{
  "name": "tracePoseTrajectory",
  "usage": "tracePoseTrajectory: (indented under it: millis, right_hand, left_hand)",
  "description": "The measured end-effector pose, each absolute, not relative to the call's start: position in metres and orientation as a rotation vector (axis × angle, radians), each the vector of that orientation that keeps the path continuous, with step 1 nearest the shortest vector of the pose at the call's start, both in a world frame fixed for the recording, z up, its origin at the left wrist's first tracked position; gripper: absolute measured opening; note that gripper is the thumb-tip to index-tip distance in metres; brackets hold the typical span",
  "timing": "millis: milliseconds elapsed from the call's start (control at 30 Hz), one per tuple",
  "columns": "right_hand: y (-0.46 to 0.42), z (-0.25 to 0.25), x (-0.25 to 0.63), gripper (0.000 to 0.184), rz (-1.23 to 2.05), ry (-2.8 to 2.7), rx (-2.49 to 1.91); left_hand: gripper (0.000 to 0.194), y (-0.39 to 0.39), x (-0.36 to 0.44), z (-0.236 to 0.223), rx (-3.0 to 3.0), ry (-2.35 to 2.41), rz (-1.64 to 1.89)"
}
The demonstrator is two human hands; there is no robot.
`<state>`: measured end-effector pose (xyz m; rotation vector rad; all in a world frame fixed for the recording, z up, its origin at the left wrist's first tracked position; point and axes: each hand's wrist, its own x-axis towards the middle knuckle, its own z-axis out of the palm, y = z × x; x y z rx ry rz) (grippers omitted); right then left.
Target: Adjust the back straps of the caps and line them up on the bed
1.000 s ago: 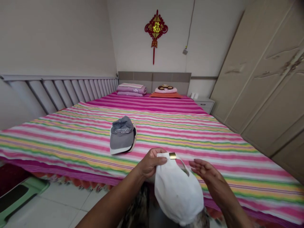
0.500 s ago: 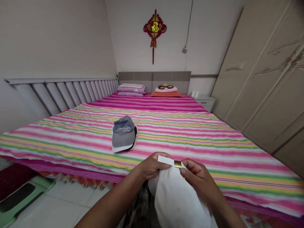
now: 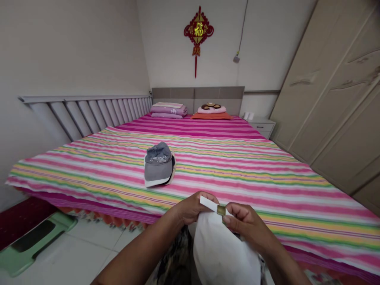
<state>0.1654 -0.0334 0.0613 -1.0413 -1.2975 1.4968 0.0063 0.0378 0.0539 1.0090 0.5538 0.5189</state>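
A white cap (image 3: pixel 224 249) hangs between my hands at the lower middle, in front of the bed's near edge. Across its top runs a white strap (image 3: pixel 208 203) with a gold metal buckle (image 3: pixel 221 210). My left hand (image 3: pixel 194 208) is closed at the strap's free-end side, its fingers partly behind the strap. Thumb and fingers of my right hand (image 3: pixel 242 217) pinch the strap right beside the buckle. A stack of caps lies on the bed, topped by a grey cap (image 3: pixel 158 164) with white lettering; darker and beige brims peek out beneath it.
The bed (image 3: pixel 267 174) has a striped cover. Folded purple bedding (image 3: pixel 168 111) and an orange pillow (image 3: pixel 211 116) lie by the headboard. A grey rail (image 3: pixel 103 114) runs along the left. A green stool (image 3: pixel 38 241) stands lower left; a wardrobe (image 3: pixel 323 99) fills the right.
The strap tilts more, with its free end standing further off from my left thumb. Both hands stay on the cap. The view has shifted slightly left.
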Motion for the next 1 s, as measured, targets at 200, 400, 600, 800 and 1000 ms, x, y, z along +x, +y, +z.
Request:
tracePoseTrajectory:
  millis: [200,400,600,800,1000]
  right_hand:
    - [-0.035,0.06,0.16,0.034,1.617,-1.149,-0.89]
    - [-0.032,0.054,0.164,0.026,1.523,-0.77,-0.612]
    - [-0.019,0.047,0.178,0.019,1.391,-0.605,-0.602]
    - [-0.02,0.028,0.171,0.032,1.804,-0.946,-0.775]
    - [-0.022,0.026,0.159,0.031,1.862,-0.708,-0.516]
  left_hand:
    - [0.025,0.028,0.013,0.053,0.978,0.584,0.588]
    - [0.029,0.037,0.005,0.051,0.86,0.419,0.775]
    - [0.027,0.048,-0.006,0.043,0.811,0.308,0.868]
    - [0.03,0.055,-0.017,0.039,0.798,0.368,0.949]
    - [0.022,0.062,-0.034,0.037,0.769,0.467,0.903]
